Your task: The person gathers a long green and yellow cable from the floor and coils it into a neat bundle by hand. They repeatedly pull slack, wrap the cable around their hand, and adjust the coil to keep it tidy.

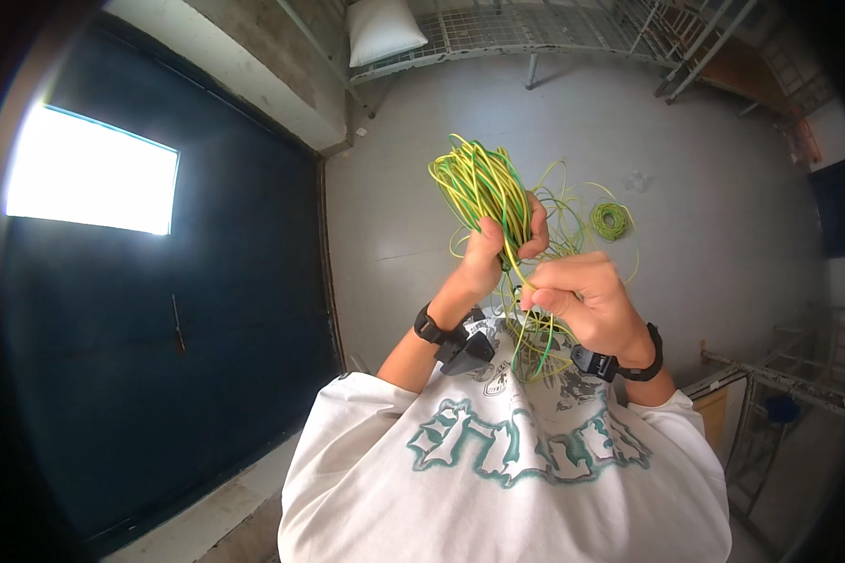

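A thick hank of yellow-and-green electrical wire is gripped in my left hand, its loops standing up beyond the thumb and fingers. To its right and a little nearer, my right hand pinches one strand of the same wire between thumb and fingers. Loose loops of wire dangle below both hands, in front of my shirt. More slack strands spread behind my right hand. Each wrist wears a black strap with a dark box-shaped device.
A smaller wire coil lies on the grey floor, with a crumpled clear scrap near it. Metal bunk frames and a white pillow stand at the far side. A dark blue door is at the left, and a metal frame stands at right.
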`<state>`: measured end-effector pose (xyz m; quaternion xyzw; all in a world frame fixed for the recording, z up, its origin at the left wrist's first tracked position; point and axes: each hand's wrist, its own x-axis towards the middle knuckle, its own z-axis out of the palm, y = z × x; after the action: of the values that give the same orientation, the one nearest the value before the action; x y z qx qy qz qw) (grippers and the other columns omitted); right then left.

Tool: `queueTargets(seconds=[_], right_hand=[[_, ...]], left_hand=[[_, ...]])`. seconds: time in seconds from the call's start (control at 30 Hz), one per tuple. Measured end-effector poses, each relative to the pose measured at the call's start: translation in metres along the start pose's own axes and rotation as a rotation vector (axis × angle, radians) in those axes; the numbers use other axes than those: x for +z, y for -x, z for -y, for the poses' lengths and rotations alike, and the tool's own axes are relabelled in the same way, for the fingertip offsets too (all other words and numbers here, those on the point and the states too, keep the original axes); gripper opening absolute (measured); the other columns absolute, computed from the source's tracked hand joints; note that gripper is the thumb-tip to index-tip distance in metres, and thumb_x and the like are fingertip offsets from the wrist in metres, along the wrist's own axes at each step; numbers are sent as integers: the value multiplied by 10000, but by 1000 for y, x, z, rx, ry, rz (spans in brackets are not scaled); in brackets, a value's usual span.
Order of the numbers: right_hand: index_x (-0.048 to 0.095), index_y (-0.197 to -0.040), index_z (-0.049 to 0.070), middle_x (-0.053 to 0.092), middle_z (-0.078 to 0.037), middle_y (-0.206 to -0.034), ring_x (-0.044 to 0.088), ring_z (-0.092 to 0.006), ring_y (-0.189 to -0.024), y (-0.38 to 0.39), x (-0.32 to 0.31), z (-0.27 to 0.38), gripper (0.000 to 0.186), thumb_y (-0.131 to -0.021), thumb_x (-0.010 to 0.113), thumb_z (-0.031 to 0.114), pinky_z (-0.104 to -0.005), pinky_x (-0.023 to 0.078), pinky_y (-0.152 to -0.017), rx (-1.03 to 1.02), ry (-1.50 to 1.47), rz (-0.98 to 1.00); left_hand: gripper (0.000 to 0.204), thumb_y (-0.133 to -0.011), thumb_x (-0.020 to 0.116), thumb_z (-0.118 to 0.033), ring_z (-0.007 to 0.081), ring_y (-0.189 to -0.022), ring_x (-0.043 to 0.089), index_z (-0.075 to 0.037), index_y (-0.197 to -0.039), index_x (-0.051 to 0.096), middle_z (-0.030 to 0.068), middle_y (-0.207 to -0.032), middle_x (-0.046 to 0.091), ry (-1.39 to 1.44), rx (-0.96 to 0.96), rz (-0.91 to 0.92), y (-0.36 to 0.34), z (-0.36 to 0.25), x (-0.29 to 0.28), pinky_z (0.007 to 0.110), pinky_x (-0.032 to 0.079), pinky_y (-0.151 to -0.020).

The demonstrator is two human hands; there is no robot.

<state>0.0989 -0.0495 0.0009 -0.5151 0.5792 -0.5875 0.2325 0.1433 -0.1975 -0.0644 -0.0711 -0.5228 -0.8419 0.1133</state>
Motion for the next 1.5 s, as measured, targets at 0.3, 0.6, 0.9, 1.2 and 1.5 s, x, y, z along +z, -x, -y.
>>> queueTargets(seconds=[0.3, 0.6, 0.9, 1.2, 1.5], right_hand=[[590, -828, -21, 601, -97, -698, 570, -206, -612, -2, 8, -21, 80, -850, 595, 57, -312, 437, -589, 187, 32, -30], [625, -976, -15, 649, -138, -928, 624, -261, -830, -1, 11, -43, 148, -856, 540, 5, -328, 473, -750, 23, 123, -322], [626, -1048, 11, 646, -127, -966, 581, -316, -952, -6, 16, -67, 258, -791, 609, 31, -404, 413, -870, 1, 492, -271], [650, -818, -5, 618, -165, -724, 586, -351, -657, -4, -1, -66, 194, -793, 652, 187, -400, 461, -607, 97, 426, 89], [554, -639, -54, 468, -142, -475, 444, -213, -425, -1, -19, -94, 342, -875, 562, 194, -364, 383, -492, 542, 318, -106]], left_hand=[[239, -887, 477, -274, 132, -525, 363, -72, -767, 430, 6, -539, 385, 2, 56, -204, -6, -42, 19, 272, 318, -524], [292, -973, 379, -313, 129, -440, 378, -64, -824, 416, 13, -524, 380, -66, 134, -274, -4, -68, 23, 278, 343, -472], [275, -976, 334, -306, 85, -426, 273, -105, -796, 385, -43, -501, 316, 1, 189, -184, 3, -74, 16, 254, 272, -482], [258, -972, 335, -286, 81, -404, 262, -114, -787, 390, -52, -478, 298, -15, 226, -249, 3, -75, 10, 249, 265, -469], [261, -968, 342, -287, 78, -398, 258, -117, -776, 388, -51, -477, 304, -39, 189, -225, 8, -70, 17, 252, 263, -458]])
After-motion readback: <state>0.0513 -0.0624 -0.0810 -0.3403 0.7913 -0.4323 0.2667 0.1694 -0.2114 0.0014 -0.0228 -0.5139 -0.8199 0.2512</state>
